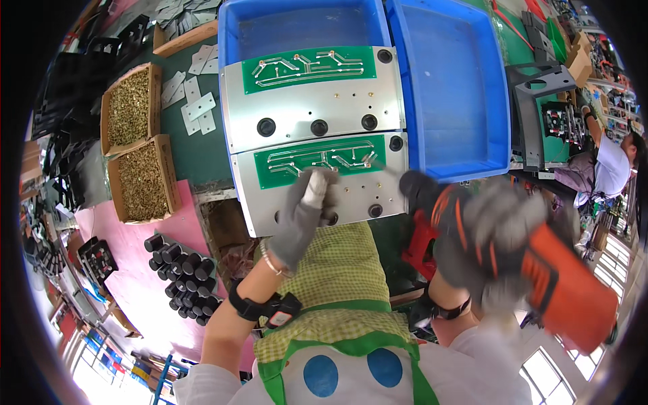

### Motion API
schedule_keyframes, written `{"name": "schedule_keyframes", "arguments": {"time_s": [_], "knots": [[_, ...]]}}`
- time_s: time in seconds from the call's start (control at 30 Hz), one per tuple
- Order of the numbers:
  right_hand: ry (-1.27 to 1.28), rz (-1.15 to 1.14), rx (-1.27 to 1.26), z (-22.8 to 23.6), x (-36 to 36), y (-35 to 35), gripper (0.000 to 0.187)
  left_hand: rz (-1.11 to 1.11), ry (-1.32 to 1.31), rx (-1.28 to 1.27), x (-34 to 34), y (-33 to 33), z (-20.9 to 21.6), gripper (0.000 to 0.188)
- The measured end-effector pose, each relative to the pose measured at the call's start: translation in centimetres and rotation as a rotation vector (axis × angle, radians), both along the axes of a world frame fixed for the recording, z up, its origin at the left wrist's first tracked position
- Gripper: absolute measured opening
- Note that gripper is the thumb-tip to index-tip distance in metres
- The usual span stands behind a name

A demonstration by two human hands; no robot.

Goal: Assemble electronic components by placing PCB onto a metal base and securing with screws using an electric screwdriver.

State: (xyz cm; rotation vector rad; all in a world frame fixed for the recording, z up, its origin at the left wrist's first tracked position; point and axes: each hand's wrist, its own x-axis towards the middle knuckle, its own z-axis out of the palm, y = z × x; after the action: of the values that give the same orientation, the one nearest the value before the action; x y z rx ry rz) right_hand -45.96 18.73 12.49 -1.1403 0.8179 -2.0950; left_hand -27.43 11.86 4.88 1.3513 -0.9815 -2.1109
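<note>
My right hand (503, 216), in a grey glove and blurred by motion, is wrapped round an orange and black cordless power screwdriver (570, 290). Its thin bit points left toward the right end of the nearer green circuit board (270, 177). That board lies on the nearer silver metal panel (260, 212), which has black round feet. Over the board's front edge is my left hand (304, 212), gloved in grey with a pale thumb covering. Its fingers are curled together, hiding whatever they may hold. Behind lies a matching metal panel (236, 115) with another green board (307, 69).
Two blue bins (459, 88) stand at the back, the left one partly under the panels. On the left are cardboard boxes of small brass-coloured parts (138, 179), flat metal plates (199, 106) and clustered black cylindrical parts (179, 263). Another person (611, 162) works at far right.
</note>
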Motion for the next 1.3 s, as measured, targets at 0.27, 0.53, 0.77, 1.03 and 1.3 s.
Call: {"name": "schedule_keyframes", "arguments": {"time_s": [0.27, 0.53, 0.77, 1.03, 1.3], "knots": [[0.237, -0.570, 0.203, -8.0, -4.8, -1.6, 0.061, -0.331, -0.933, -1.078, 9.0, -3.0, -3.4, 0.041], [0.200, -0.146, -0.003, -4.3, -2.5, -4.0, 0.067, -0.304, -0.924, -0.955, 9.7, -3.1, -5.1, 0.047], [0.278, -0.327, 0.189, -4.3, -1.7, -5.1, 0.056, -0.317, -0.984, -0.874, 9.6, -3.1, -5.3, 0.052], [0.110, -0.166, 0.202, -4.2, -1.0, -4.9, 0.058, -0.321, -0.981, -0.856, 9.7, -3.3, -5.2, 0.058], [0.284, -0.378, 0.178, -3.2, 1.4, -6.1, 0.056, -0.193, -0.964, -0.938, 9.6, -2.6, -6.1, 0.056]]}}
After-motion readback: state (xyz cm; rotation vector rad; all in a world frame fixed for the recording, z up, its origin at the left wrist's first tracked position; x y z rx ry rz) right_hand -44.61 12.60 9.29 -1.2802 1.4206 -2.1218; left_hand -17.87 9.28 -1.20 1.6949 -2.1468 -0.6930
